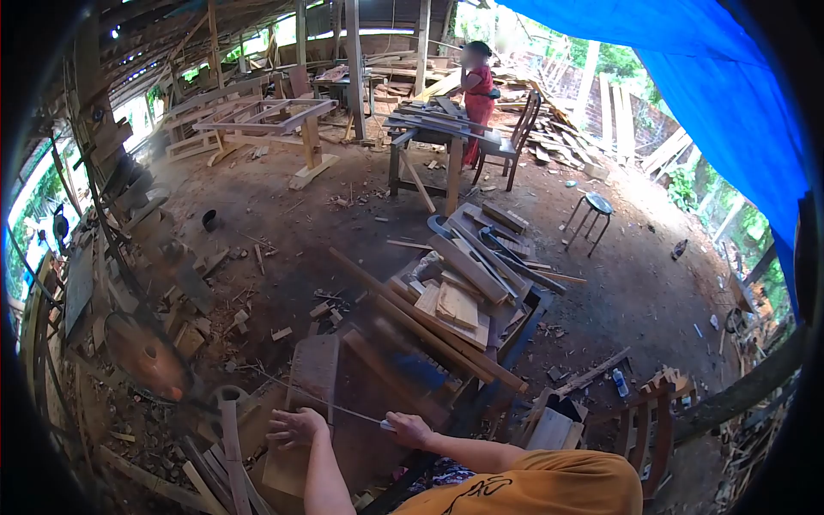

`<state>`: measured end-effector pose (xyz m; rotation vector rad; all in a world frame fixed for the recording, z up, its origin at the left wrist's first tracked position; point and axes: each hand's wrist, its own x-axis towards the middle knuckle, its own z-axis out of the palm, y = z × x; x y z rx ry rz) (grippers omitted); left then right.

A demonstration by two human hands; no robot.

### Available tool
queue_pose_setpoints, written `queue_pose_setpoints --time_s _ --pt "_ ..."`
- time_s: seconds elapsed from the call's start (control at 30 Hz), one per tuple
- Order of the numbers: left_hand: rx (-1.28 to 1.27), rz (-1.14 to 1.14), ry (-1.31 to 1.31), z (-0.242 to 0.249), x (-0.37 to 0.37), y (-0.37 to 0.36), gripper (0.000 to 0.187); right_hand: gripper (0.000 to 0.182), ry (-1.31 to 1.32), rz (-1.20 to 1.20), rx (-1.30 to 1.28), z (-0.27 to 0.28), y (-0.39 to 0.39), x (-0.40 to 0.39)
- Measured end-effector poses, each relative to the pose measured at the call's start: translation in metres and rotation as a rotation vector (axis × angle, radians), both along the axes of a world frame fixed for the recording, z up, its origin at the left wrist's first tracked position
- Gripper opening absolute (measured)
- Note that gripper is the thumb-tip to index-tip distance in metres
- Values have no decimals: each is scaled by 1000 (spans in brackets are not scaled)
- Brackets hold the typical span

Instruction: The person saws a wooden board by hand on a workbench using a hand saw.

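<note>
My right hand (410, 431) is closed around the pale handle of a long thin rod-like tool (348, 410). The tool slants up and to the left across a flat brown wooden board (314, 365). Fingers spread, my left hand (298, 427) lies low on the wood, just below the tool's line. The far end of the tool is thin and faint against the dark ground.
A pile of planks (459, 305) lies ahead, with long beams (429, 330) along its near side. A glowing fire (176, 392) burns at left. A stool (592, 215), a chair (511, 142) and a person in red (478, 94) are farther off. A bottle (620, 383) lies at right.
</note>
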<state>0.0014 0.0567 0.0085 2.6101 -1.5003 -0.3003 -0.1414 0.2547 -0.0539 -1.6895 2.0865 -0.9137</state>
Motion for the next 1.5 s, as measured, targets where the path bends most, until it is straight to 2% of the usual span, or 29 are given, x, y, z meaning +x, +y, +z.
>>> queue_pose_setpoints --time_s 0.27,0.33,0.5,1.5 --pt "3 -4 16 3 1 2 72 25 -3 -17 -48 -1 -1 -2" --pt "10 -2 24 3 0 0 72 27 -17 6 45 -1 -1 -3" --pt "31 -6 27 13 -2 3 71 25 -8 7 26 -1 0 -3" --pt "-6 -3 20 3 -1 1 71 26 -20 4 -3 4 0 -3"
